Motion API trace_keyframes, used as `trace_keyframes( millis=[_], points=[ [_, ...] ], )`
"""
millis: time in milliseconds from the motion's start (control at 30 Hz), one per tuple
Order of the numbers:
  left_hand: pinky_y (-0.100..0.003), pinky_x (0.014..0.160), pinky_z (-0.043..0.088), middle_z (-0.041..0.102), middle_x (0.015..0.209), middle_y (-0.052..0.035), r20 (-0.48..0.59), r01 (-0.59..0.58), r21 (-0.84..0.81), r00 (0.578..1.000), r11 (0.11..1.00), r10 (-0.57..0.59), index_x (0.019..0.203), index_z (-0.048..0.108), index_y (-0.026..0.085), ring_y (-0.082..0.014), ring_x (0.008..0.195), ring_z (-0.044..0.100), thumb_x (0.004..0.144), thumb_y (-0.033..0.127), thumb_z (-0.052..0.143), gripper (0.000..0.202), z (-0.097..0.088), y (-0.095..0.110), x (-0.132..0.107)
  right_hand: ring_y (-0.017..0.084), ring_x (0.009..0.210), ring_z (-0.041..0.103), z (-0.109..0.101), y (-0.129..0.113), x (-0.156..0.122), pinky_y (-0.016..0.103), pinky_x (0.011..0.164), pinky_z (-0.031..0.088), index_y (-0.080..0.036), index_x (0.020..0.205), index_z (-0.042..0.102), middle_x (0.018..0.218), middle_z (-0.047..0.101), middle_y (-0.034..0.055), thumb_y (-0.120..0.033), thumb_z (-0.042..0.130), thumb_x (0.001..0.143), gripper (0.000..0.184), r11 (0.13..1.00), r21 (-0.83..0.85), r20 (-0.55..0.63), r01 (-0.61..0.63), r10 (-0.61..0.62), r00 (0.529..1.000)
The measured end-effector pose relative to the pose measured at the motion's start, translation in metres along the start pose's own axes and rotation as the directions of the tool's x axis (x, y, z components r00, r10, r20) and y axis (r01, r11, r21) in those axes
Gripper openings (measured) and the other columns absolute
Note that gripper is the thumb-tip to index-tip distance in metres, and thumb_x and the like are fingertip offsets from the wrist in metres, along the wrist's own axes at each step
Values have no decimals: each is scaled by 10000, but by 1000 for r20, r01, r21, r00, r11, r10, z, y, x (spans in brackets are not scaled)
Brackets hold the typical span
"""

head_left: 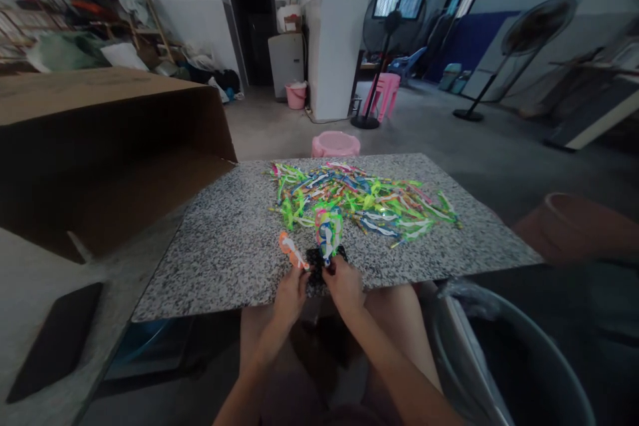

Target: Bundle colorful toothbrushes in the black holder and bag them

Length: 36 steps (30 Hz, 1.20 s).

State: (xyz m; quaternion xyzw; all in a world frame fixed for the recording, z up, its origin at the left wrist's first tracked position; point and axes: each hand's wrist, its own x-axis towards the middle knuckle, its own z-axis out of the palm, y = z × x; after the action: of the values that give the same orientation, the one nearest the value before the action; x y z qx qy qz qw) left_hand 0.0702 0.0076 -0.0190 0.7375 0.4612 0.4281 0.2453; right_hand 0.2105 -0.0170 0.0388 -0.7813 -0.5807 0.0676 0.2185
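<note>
A speckled granite slab (219,259) lies in front of me, with a heap of neon green, blue, white and pink plastic strips (362,200) on it. My left hand (292,296) pinches an orange and white plastic piece (292,250) at the slab's near edge. My right hand (344,284) grips a blue, white and green plastic piece (328,234), whose top end nearly reaches the heap. Between the hands lies a black perforated object (319,267), partly hidden by my fingers. I cannot tell exactly what it is.
A large open cardboard box (114,146) stands left of the slab. A grey bucket (514,353) with a plastic liner sits at lower right, and a brown basin (574,229) sits right of the slab. A pink basin (335,144) lies beyond the slab.
</note>
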Motion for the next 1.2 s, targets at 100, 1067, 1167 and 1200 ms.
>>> trace_keyframes(
  millis=[100, 1067, 1167, 1200],
  points=[
    [-339, 768, 534, 718, 916, -88, 23, 3, -89, 1000, 996, -1, 1008, 612, 170, -217, 830, 683, 909, 295, 430, 242, -9, 7, 2, 188, 756, 686, -3, 4, 2, 249, 639, 426, -190, 929, 665, 839, 731, 53, -217, 609, 858, 94, 998, 56, 15, 20, -21, 1000],
    [-444, 1018, 488, 638, 1260, -96, 74, -226, 235, 974, 945, 214, 1184, 632, 188, -247, 1219, 557, 887, 267, 550, 318, 12, 17, -2, 156, 636, 654, -11, 49, 36, 239, 596, 466, -202, 726, 595, 698, 703, 4, -236, 713, 706, 124, 862, 465, 19, 203, -239, 971],
    [-408, 935, 530, 689, 1142, -81, 163, -204, 225, 972, 953, 170, 1063, 680, 208, -245, 1077, 636, 814, 257, 623, 260, -1, 18, 18, 153, 645, 660, -12, 45, 35, 239, 602, 478, -204, 728, 592, 709, 705, -7, -218, 718, 708, 128, 862, 459, 15, 217, -252, 968],
    [-390, 887, 543, 707, 1063, -73, 173, -178, 240, 975, 954, 139, 1015, 686, 212, -236, 990, 662, 782, 252, 645, 240, -6, 18, 31, 155, 656, 664, -11, 45, 33, 244, 613, 488, -205, 735, 592, 718, 705, -8, -215, 711, 716, 122, 851, 478, 11, 215, -251, 968]
  ],
)
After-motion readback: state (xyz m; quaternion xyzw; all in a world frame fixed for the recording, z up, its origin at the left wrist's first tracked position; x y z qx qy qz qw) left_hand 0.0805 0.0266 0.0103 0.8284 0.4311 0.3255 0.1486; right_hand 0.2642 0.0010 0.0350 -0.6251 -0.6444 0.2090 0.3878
